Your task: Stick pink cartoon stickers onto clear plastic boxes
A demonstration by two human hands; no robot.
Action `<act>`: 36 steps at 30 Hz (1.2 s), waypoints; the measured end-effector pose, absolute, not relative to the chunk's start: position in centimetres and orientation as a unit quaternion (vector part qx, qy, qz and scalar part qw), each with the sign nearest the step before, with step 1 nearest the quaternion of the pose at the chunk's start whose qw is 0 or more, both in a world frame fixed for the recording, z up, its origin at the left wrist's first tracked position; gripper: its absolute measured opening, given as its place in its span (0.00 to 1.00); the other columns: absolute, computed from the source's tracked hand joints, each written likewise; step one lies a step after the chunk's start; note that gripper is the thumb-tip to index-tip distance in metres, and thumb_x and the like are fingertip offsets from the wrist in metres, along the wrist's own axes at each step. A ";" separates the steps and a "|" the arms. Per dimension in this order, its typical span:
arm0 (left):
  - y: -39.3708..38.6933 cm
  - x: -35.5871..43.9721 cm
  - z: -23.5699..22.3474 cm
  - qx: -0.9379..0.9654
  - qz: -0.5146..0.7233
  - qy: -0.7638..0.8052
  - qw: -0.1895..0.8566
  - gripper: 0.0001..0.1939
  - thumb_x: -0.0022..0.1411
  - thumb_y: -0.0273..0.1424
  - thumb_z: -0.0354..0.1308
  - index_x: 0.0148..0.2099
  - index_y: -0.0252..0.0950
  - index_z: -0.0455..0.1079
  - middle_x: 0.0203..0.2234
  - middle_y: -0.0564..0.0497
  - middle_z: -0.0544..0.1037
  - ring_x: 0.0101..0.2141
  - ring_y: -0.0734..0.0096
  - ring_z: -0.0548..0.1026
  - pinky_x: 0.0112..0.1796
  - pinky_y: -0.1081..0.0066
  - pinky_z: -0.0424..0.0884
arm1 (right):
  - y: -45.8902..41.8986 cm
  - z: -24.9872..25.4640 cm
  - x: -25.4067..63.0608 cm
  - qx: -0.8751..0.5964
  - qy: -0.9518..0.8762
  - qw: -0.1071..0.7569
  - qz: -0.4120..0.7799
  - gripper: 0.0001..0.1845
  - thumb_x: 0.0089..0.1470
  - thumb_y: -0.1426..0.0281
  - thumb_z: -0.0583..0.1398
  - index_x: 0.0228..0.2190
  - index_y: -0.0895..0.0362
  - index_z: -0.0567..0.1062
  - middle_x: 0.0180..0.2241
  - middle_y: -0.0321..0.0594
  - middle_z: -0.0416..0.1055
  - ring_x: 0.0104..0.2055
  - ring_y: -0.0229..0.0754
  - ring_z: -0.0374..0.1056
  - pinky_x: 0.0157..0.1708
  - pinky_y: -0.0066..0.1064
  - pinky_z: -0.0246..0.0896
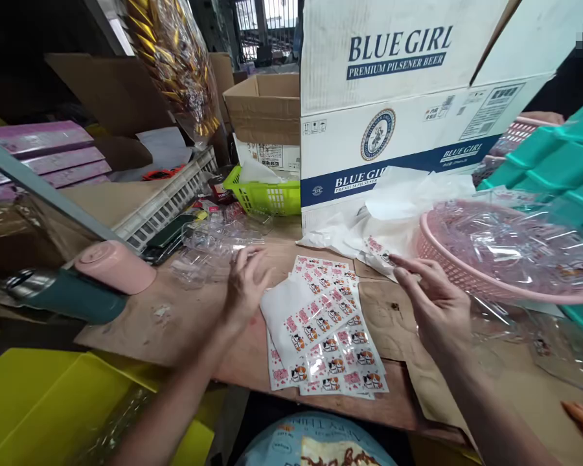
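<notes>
My left hand (247, 285) is over the cardboard-covered table, its fingers loosely bent and apart, with nothing visible in them. It is nearest to several clear plastic boxes (214, 236) lying behind and left of it. My right hand (440, 304) has its thumb and index finger together at the edge of a small clear sticker (375, 246) with pink print and a cat picture. Between my hands lies a fanned pile of sticker sheets (333, 349) printed with cats and pink lettering. A white backing sheet (284, 301) shows at its left side.
A pink basket (432, 249) of clear plastic boxes stands at right, before teal bins (563, 155). A white beer carton (340, 136) rises behind crumpled white paper (403, 191). A green basket (272, 194), pink cup (116, 266) and dark green tumbler (72, 294) are left.
</notes>
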State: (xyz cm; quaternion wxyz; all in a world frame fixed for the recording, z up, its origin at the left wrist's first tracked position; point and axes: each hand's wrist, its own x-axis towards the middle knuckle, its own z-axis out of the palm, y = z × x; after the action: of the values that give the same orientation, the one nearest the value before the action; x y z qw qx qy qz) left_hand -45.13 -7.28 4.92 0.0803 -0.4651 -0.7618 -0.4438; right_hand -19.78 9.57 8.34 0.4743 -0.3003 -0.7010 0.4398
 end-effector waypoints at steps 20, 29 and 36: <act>-7.3 -52.5 3.7 -0.586 -0.126 -0.769 0.224 0.24 0.60 0.27 0.57 0.58 0.36 0.64 0.53 0.37 0.69 0.60 0.45 0.62 0.61 0.44 0.54 | 5.8 6.4 -25.8 -0.163 -0.763 0.300 0.548 0.36 0.60 0.67 0.59 0.67 0.52 0.55 0.35 0.40 0.73 0.36 0.42 0.72 0.37 0.36 0.71; -9.5 -49.7 1.3 -0.649 -0.256 -0.688 0.202 0.30 0.66 0.33 0.56 0.66 0.36 0.53 0.56 0.36 0.67 0.60 0.51 0.65 0.61 0.49 0.62 | 3.4 3.3 -36.8 -0.101 -0.758 0.326 0.555 0.52 0.53 0.76 0.61 0.70 0.52 0.39 0.32 0.36 0.75 0.34 0.42 0.73 0.40 0.39 0.71; -9.5 -50.6 1.4 -0.612 -0.263 -0.732 0.141 0.28 0.65 0.28 0.55 0.66 0.37 0.59 0.62 0.37 0.65 0.64 0.50 0.60 0.63 0.47 0.58 | 6.5 7.0 -33.2 -0.129 -0.628 0.433 0.634 0.53 0.57 0.66 0.62 0.69 0.47 0.32 0.33 0.34 0.72 0.34 0.40 0.70 0.40 0.36 0.71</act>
State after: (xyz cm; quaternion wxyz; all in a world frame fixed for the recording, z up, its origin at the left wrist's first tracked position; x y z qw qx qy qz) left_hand -50.62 -9.53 1.36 0.1414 -0.6124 -0.7320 -0.2631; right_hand -33.16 6.53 6.99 0.4327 -0.1291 -0.6275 0.6343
